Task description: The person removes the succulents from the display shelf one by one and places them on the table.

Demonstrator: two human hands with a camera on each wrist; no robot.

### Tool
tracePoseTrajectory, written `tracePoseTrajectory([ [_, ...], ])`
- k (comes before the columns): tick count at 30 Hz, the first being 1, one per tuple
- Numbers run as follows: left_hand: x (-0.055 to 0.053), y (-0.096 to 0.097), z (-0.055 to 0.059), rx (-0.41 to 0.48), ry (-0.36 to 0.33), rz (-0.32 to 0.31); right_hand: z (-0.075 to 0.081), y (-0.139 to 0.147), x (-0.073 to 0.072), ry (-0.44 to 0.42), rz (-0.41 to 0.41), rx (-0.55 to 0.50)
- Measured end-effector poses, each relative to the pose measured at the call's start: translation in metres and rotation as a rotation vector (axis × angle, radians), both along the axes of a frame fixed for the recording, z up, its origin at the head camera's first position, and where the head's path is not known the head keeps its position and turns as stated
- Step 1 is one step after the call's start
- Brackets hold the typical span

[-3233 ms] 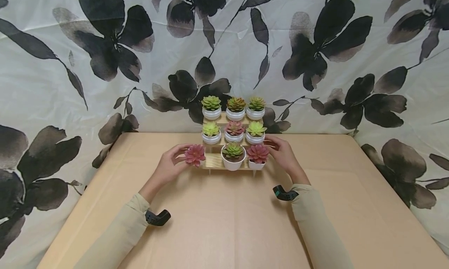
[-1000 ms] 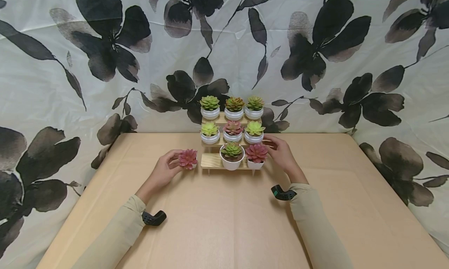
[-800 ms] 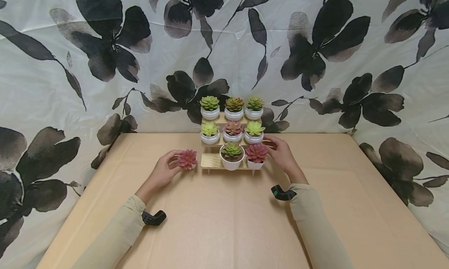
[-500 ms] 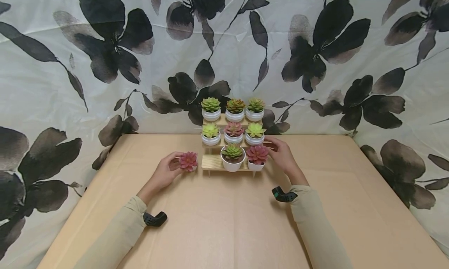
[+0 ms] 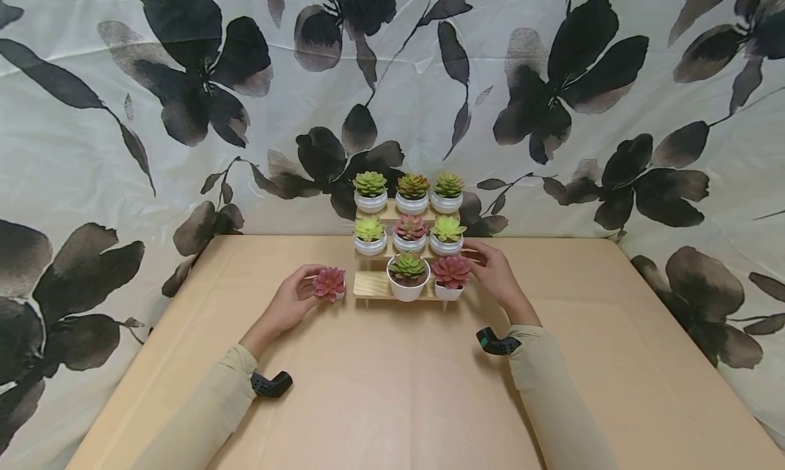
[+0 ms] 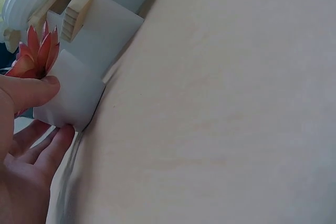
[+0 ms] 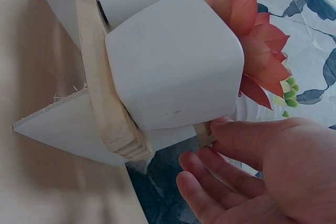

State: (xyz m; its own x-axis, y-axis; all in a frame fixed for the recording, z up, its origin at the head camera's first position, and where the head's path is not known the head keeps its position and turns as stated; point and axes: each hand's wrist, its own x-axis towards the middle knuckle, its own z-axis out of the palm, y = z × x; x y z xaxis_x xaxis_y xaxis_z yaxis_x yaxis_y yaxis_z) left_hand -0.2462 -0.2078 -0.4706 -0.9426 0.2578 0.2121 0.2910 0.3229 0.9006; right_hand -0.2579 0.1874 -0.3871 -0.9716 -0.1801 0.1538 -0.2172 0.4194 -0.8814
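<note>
Just left of the tiered wooden stand (image 5: pixel 371 287), my left hand (image 5: pixel 289 301) holds a pink succulent (image 5: pixel 330 284) in a small white pot. In the left wrist view, the thumb and fingers are round that pot (image 6: pixel 73 90), whose base is right at the tabletop. My right hand (image 5: pixel 495 274) is at the stand's right side. Its thumb and forefinger pinch the end of a wooden shelf (image 7: pixel 205 134) in the right wrist view. Close by, another pink succulent (image 5: pixel 451 271) and a larger green succulent (image 5: pixel 408 271) stand on the bottom shelf, whose left end is bare wood.
The middle shelf bears a pink succulent (image 5: pixel 410 229) between two light green ones. More potted succulents (image 5: pixel 370 186) line the top shelf. A white cloth with dark flowers (image 5: pixel 264 116) hangs behind the wooden table (image 5: pixel 392 388).
My left hand has taken the pink succulent off the left end of the bottom shelf and moved it left. Over the last second both hands have stayed nearly still.
</note>
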Motion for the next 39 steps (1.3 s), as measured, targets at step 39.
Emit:
tracePoseTrajectory([
  [39,0.023,0.008,0.040,-0.105,0.134,0.043,-0.014,0.005,-0.010,-0.006,-0.012,0.016],
])
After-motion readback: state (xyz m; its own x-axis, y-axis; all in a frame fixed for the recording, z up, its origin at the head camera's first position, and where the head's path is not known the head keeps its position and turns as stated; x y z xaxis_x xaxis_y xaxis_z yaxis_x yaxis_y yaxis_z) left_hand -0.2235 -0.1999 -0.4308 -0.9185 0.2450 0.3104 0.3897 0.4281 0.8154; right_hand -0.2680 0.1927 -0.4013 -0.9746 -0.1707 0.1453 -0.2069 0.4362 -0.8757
